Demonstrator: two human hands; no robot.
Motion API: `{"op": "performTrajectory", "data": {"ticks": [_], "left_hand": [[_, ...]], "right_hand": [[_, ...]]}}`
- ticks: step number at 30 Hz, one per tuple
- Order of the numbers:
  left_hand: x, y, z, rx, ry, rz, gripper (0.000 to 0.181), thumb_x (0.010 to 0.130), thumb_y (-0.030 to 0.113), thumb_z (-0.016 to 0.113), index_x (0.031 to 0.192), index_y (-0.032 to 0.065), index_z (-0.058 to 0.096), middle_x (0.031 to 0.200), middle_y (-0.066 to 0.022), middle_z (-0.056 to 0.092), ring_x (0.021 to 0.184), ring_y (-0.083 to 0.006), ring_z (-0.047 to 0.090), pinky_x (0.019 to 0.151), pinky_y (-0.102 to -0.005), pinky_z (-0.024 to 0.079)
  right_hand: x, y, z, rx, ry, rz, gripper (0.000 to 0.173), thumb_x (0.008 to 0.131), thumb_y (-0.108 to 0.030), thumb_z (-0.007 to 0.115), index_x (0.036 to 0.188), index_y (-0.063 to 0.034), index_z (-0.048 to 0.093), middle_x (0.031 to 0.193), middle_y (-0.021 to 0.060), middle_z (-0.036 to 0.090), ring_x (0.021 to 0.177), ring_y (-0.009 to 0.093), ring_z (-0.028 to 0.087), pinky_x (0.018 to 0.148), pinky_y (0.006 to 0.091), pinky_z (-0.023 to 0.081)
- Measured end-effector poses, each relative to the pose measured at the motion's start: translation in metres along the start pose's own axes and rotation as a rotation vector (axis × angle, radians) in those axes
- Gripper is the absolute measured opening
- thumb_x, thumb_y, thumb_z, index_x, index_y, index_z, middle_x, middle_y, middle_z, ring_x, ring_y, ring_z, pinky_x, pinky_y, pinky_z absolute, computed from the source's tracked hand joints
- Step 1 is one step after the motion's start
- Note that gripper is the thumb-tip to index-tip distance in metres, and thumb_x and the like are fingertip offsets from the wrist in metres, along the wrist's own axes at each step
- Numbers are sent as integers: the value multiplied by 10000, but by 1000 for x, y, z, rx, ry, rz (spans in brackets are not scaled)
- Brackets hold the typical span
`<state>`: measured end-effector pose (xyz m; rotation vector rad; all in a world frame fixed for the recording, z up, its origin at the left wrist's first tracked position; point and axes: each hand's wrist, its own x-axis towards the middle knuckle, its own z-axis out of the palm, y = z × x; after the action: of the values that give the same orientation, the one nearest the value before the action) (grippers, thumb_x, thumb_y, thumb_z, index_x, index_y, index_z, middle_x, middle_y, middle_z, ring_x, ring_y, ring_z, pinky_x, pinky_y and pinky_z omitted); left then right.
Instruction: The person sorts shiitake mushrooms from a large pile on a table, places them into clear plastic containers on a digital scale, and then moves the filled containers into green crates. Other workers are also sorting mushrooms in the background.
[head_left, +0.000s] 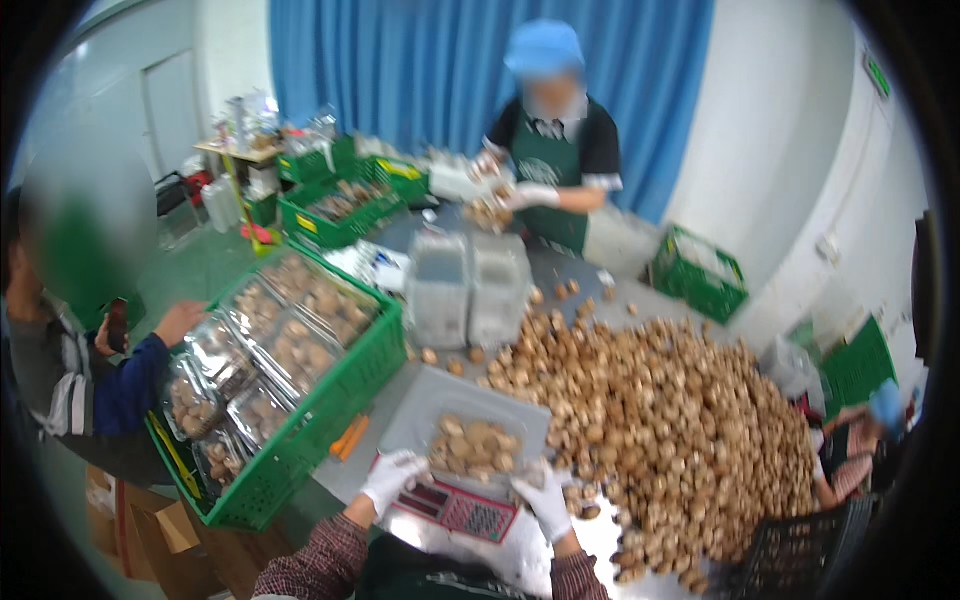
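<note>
A clear plastic tray of brown mushrooms rests on the grey platform of a digital weighing scale. The scale's red-edged keypad panel faces me. My left hand, in a white glove, is at the tray's near left corner. On the opposite side, my gloved right hand has its fingers by the near right corner. Blur hides whether either hand grips the tray or only touches it. A large heap of loose mushrooms spreads over the metal table to the right of the scale.
At left, a green crate holds several packed mushroom trays; an orange-handled tool lies beside it. Stacked clear containers stand beyond the scale. A co-worker handles mushrooms across the table; another person holds a phone. A black crate sits at right.
</note>
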<state>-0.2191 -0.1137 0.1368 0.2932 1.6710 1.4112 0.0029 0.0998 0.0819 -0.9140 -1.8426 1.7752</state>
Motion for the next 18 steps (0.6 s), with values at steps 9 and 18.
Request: {"op": "performTrajectory", "data": {"ticks": [9,18], "left_hand": [[6,-16,-11,-186,91,257,129,1012,172,569,986,63,635,840,-5,661,674,-74,529,648,-226,451],[-86,72,-167,-682,856,743,481,1002,223,616,1408,71,407,1126,-96,613,629,-73,515,487,-211,391]], "right_hand": [[-3,-69,39,244,-187,39,239,884,17,640,1080,-58,528,865,44,610,712,121,588,658,244,485],[7,-174,255,193,-677,-264,309,889,-53,740,1175,-20,626,982,89,725,865,165,708,771,292,569]]}}
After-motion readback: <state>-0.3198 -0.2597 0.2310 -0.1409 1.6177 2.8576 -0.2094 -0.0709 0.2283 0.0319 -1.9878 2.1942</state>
